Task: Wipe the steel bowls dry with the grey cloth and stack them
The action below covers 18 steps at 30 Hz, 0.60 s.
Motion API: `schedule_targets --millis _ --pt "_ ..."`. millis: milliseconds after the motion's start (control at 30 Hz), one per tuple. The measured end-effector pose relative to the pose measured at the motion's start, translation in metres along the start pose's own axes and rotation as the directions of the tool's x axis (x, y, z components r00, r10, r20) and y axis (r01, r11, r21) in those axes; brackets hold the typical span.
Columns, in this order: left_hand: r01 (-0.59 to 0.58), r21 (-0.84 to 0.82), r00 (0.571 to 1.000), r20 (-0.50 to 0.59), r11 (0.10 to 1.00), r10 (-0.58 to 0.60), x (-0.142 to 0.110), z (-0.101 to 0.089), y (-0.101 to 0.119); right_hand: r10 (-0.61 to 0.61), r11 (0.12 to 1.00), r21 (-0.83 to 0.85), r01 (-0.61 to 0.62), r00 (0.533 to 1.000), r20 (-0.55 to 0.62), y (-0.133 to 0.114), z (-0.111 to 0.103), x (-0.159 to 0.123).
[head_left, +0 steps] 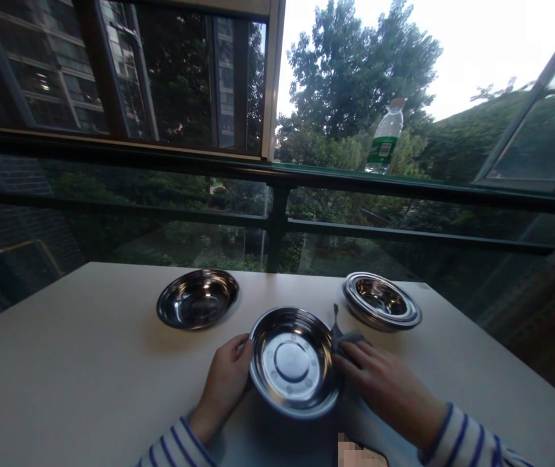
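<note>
A shiny steel bowl [291, 360] sits near the front of the pale table [63, 363], tilted a little toward me. My left hand [226, 383] grips its left rim with curled fingers. My right hand [384, 386] lies at the bowl's right rim, fingers pressed down on a small grey cloth [348, 338] that pokes out above them. Both wrists wear white sleeves with blue stripes.
Another steel bowl [197, 298] stands at the back left. A stack of steel bowls [381, 300] stands at the back right. A plastic water bottle [385, 137] stands on the dark railing [160, 162] behind the table, with glass panels below.
</note>
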<state>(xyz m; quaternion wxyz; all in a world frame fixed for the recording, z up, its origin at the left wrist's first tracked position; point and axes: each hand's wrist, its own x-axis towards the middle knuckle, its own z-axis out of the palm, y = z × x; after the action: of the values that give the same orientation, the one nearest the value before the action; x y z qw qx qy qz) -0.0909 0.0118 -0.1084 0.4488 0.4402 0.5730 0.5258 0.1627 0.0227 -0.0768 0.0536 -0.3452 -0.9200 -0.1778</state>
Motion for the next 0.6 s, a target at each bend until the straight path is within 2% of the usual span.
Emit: schedule_targets --millis 100,233,333,500,600 --pt "0.008 -0.020 1.000 -0.007 1.000 -0.009 0.000 0.001 0.000 -0.048 0.998 0.026 0.050 0.998 -0.049 -0.010 -0.002 -0.008" --pt "0.018 -0.030 1.000 -0.006 0.999 -0.019 -0.001 0.002 0.000 -0.026 0.997 0.079 0.024 1.000 0.018 -0.002 -0.005 -0.008" --pt "0.022 -0.037 1.000 -0.021 0.999 -0.023 -0.003 0.003 0.001 -0.006 0.996 0.089 0.003 1.000 0.025 0.000 -0.004 -0.006" --pt "0.052 -0.049 0.999 -0.012 0.997 -0.053 -0.004 0.003 0.001 -0.074 0.985 0.153 0.077 0.997 -0.026 -0.022 -0.006 -0.007" --pt "0.064 -0.057 0.998 -0.010 0.996 -0.065 -0.004 0.003 0.000 -0.098 0.977 0.187 0.099 0.995 -0.018 -0.025 -0.010 -0.010"
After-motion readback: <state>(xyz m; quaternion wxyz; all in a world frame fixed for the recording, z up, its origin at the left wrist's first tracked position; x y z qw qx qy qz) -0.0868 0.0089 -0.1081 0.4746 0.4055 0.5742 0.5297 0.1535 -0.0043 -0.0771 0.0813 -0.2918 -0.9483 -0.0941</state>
